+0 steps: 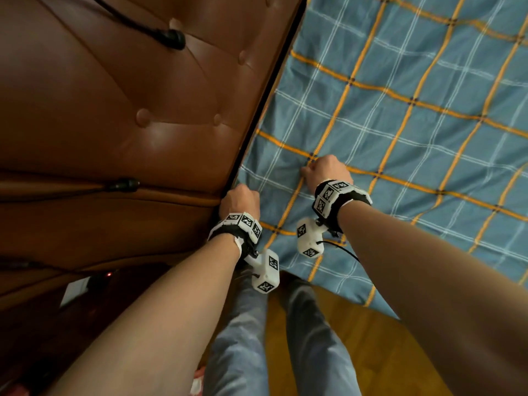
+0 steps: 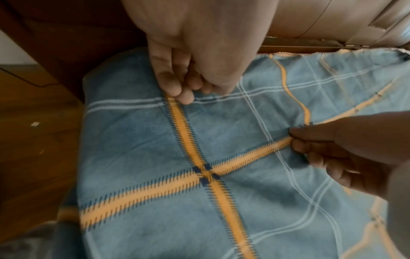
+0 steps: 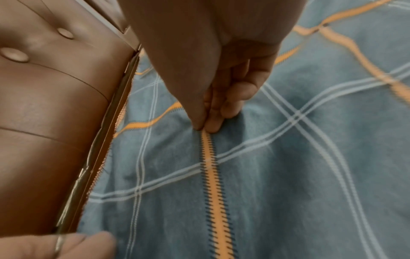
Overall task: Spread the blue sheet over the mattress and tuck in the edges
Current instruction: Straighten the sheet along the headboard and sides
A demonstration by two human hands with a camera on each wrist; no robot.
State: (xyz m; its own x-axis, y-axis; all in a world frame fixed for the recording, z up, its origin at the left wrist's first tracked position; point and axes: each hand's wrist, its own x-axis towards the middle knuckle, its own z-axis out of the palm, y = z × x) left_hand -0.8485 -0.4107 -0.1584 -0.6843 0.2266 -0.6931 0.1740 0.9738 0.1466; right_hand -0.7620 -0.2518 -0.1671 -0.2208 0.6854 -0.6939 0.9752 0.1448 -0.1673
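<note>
The blue sheet (image 1: 400,132), checked with orange and white lines, lies spread over the mattress beside the brown padded headboard (image 1: 120,110). My left hand (image 1: 240,200) pinches the sheet (image 2: 199,157) at the corner by the headboard, thumb and fingers curled on an orange stripe; its fingertips (image 2: 184,94) show in the left wrist view. My right hand (image 1: 323,170) pinches a fold of the sheet (image 3: 288,175) a little further in, on another orange stripe, its fingertips (image 3: 206,122) pressed together. The sheet's edge hangs over the mattress side near my legs.
The tufted leather headboard stands at the left, with black cables (image 1: 168,38) across it. A narrow dark gap (image 1: 274,92) runs between headboard and mattress. Wooden floor (image 1: 371,338) lies below the bed edge, where my jeans-clad legs (image 1: 243,338) stand.
</note>
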